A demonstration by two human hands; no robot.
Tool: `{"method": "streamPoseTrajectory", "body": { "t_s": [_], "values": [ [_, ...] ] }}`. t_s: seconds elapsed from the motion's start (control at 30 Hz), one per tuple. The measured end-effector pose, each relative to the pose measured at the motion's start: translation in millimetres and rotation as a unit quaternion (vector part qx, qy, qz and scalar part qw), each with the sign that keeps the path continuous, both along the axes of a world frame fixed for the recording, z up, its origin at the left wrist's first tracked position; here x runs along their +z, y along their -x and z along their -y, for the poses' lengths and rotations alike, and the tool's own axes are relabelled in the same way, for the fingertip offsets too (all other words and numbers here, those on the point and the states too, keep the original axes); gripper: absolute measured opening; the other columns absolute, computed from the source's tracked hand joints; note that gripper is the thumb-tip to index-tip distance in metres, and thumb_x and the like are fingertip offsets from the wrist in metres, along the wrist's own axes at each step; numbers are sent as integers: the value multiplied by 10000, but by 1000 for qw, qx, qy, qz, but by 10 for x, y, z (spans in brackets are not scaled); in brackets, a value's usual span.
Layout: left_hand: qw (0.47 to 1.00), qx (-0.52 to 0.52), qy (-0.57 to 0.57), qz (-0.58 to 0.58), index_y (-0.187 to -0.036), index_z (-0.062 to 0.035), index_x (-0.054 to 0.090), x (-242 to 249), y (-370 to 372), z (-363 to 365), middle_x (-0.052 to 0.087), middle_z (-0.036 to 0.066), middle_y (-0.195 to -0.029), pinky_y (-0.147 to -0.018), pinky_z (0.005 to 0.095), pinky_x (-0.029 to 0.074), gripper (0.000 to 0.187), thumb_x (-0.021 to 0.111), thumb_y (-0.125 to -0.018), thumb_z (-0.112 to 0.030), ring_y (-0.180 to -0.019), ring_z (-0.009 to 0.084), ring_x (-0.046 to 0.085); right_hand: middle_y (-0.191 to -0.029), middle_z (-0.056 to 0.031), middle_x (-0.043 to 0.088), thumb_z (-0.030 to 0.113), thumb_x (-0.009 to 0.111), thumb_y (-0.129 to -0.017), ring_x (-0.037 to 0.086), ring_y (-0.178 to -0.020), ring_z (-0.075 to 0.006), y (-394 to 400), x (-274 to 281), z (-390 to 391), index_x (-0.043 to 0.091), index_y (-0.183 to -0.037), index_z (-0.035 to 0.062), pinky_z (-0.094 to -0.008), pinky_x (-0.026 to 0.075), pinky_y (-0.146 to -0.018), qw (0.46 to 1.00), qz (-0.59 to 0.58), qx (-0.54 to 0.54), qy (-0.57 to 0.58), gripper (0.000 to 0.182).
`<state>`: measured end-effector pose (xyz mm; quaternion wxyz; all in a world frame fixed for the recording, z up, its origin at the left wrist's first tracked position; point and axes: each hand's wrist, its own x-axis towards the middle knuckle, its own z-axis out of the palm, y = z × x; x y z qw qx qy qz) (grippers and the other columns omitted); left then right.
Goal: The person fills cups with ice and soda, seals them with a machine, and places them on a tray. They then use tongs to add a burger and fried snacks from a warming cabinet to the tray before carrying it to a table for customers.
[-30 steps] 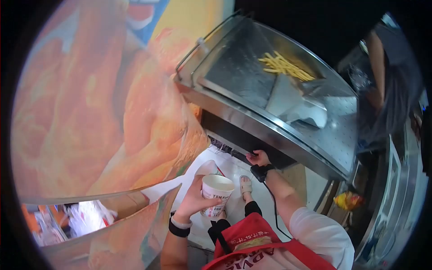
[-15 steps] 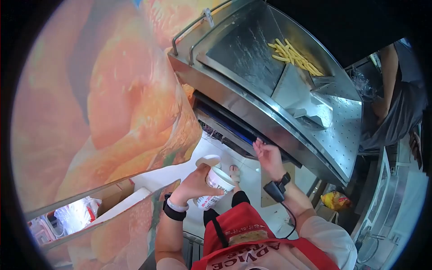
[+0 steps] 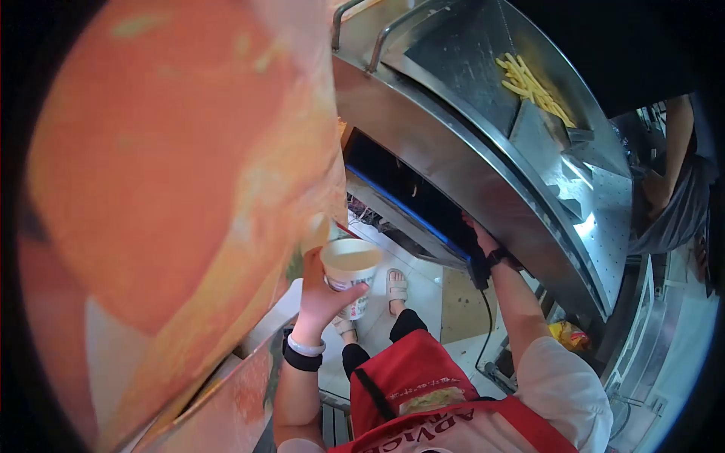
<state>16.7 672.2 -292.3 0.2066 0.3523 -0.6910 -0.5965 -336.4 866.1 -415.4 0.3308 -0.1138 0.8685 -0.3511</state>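
My left hand point(image 3: 321, 291) is wrapped round a white printed paper cup point(image 3: 352, 260), its mouth tilted up toward me. A second pale rim point(image 3: 316, 230) shows behind my left fingers; it looks like another cup, mostly hidden. My right hand point(image 3: 479, 232) reaches to the right end of a dark recess point(image 3: 408, 185) under the steel fry station point(image 3: 430, 113). A blue strip point(image 3: 411, 214) runs along the recess's lower edge. The right fingers are in shadow, so their grip does not show.
French fries point(image 3: 535, 89) lie in the station's tray beside a metal scoop-like piece point(image 3: 540, 128). A large food-printed panel point(image 3: 181, 189) fills the left. Another person's arm point(image 3: 672, 162) is at the far right. A yellow bag point(image 3: 570, 334) sits low at right.
My right hand has moved from the recess's front edge into its shadowed right end. The recess shows wider. My left hand has turned the cup more upright, and the view has shifted.
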Motion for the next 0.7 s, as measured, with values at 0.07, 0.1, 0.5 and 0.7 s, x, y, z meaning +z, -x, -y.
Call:
{"method": "streamPoseTrajectory", "body": {
  "t_s": [0.07,0.1,0.5,0.7],
  "values": [
    [993,103,-45,-30,-1068,0,464,6,-12,60,421,144,-1092,-857,344,378,653,767,-529,-209,-1001,262,463,-981,-139,575,132,512,-811,551,-920,-234,107,-144,72,548,-950,21,-342,433,-827,993,-92,59,-48,182],
    [993,108,-46,-29,-1068,0,464,2,-26,86,421,144,-1092,-857,344,378,653,767,-529,-209,-1001,262,463,-981,-139,574,133,512,-811,551,-921,-234,111,-178,129,548,-951,21,-342,432,-827,986,-127,88,-65,183],
    [994,83,-16,-71,-1082,0,451,-141,190,665,426,116,-1053,-885,344,345,695,780,-514,-229,-1003,262,445,-988,-139,573,142,514,-812,547,-927,-238,263,-600,1305,547,-967,21,-344,429,-830,927,-266,243,-108,199],
    [997,61,31,-31,-1058,-10,478,-409,44,834,427,115,-1040,-869,349,359,685,778,-478,-216,-1005,254,445,-992,-140,573,146,515,-812,546,-930,-239,613,-938,1899,546,-975,21,-345,427,-831,913,-299,257,-103,208]
  ]
}}
